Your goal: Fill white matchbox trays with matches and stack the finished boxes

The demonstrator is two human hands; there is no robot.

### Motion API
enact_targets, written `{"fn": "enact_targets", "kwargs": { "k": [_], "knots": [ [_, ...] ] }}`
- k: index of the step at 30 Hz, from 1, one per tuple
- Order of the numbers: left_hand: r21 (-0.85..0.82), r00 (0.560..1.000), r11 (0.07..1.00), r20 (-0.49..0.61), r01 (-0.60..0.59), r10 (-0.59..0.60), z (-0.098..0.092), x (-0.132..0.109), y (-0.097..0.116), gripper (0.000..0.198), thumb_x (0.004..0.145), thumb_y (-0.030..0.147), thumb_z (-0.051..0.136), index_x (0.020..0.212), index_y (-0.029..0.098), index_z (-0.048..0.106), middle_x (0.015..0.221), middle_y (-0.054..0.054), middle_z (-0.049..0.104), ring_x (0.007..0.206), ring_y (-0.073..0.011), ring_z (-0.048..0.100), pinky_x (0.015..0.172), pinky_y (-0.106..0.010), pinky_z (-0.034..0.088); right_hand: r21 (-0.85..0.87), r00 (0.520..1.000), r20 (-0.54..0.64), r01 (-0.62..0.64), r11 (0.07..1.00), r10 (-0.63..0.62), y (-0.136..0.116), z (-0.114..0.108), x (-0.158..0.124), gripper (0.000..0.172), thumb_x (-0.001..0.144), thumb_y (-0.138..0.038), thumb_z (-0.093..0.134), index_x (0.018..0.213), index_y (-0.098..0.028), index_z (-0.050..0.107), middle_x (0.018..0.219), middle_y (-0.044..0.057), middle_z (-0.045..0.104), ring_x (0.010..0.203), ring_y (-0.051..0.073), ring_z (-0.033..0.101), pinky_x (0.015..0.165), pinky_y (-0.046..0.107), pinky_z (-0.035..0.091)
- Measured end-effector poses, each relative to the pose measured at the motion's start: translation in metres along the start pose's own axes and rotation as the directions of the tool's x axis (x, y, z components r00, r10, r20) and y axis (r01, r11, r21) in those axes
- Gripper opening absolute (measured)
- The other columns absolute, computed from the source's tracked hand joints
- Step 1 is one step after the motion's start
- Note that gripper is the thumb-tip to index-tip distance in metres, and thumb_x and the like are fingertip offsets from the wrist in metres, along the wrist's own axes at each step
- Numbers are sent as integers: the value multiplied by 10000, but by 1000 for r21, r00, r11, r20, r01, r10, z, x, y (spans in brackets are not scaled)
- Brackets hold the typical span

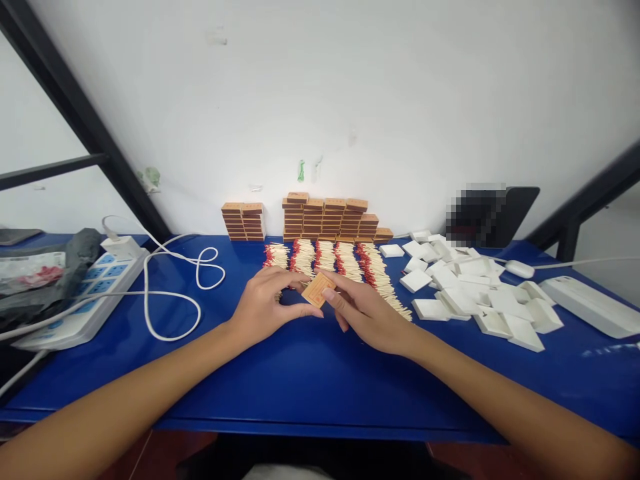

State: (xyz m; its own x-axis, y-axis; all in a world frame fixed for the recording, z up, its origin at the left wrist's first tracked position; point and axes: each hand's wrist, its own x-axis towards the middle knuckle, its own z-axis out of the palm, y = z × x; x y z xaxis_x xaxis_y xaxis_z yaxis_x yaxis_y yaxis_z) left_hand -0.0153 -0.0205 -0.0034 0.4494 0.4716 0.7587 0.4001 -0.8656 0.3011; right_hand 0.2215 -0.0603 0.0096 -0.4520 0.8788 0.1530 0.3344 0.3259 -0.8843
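An orange matchbox (pixel 316 291) is held between my two hands over the middle of the table, its printed face up. My left hand (pixel 270 300) grips its left side, the thumb along the near edge. From the right, my right hand (pixel 367 310) pinches it with the thumb on top. Just behind the hands lie several rows of red-tipped matches (pixel 345 260). Stacks of matchboxes (pixel 323 220) stand against the wall, with a smaller stack (pixel 243 221) to their left. White inner trays (pixel 465 283) lie in a loose pile at the right.
The blue table (pixel 300 387) has a power strip (pixel 100 287), white cables (pixel 147 293) and a dark plastic bag (pixel 75 267) at the left. A black device (pixel 515 213), a white mouse-like object (pixel 520 269) and a long white case (pixel 593 305) are at the right.
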Motion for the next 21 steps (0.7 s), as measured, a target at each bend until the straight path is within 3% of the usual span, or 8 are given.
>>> {"fn": "enact_targets", "kwargs": {
  "k": [5,7,10,13,15,18,21],
  "knots": [
    [55,1000,998,11,-26,25,-2,2,5,310,863,273,849,1146,203,743,1014,-48,813,902,-197,755,870,-338,599,130,998,-42,-51,990,56,7,-1,4,591,1065,-628,533,1469,-198,502,971,37,738,544,123,549,549,305,470],
    [142,996,990,91,-15,2,-11,7,-1,302,884,278,795,1167,197,733,1084,-66,811,984,-228,756,934,-379,596,109,997,-50,-58,992,64,8,-3,4,588,1068,-611,530,1489,-203,475,1016,56,760,552,128,561,569,316,491],
    [300,974,954,213,16,-83,-38,24,-27,308,947,382,727,1182,183,723,1179,-107,791,1084,-280,739,992,-444,582,-18,992,-121,-21,1000,19,10,-9,5,557,1083,-566,515,1509,-209,475,1036,69,768,625,155,607,632,338,513],
    [413,946,899,209,144,-247,-69,49,-63,333,959,425,700,1184,180,716,1188,-113,778,1106,-296,723,997,-458,572,-137,980,-192,18,990,-44,11,-16,5,518,1091,-546,500,1479,-202,507,1000,69,759,741,197,661,712,361,516],
    [520,922,840,229,157,-314,-82,65,-83,300,921,397,736,1139,191,735,1185,-111,781,1140,-316,707,997,-450,560,-187,974,-213,31,982,-71,11,-20,5,478,1094,-528,492,1442,-202,529,976,62,749,766,207,674,729,363,502],
    [668,877,731,258,141,-405,-80,82,-99,285,941,348,696,1180,197,739,1273,-115,748,1164,-321,703,932,-408,560,-252,972,-214,39,967,-95,10,-22,5,425,1093,-494,499,1397,-202,551,938,48,740,728,200,661,710,353,480],
    [790,806,607,300,90,-510,-64,91,-100,343,980,337,640,1280,192,721,1389,-131,706,1159,-337,719,861,-383,555,-307,974,-197,44,951,-108,7,-22,5,406,1094,-474,508,1387,-199,565,920,44,742,719,196,651,709,348,478]
  ]
}}
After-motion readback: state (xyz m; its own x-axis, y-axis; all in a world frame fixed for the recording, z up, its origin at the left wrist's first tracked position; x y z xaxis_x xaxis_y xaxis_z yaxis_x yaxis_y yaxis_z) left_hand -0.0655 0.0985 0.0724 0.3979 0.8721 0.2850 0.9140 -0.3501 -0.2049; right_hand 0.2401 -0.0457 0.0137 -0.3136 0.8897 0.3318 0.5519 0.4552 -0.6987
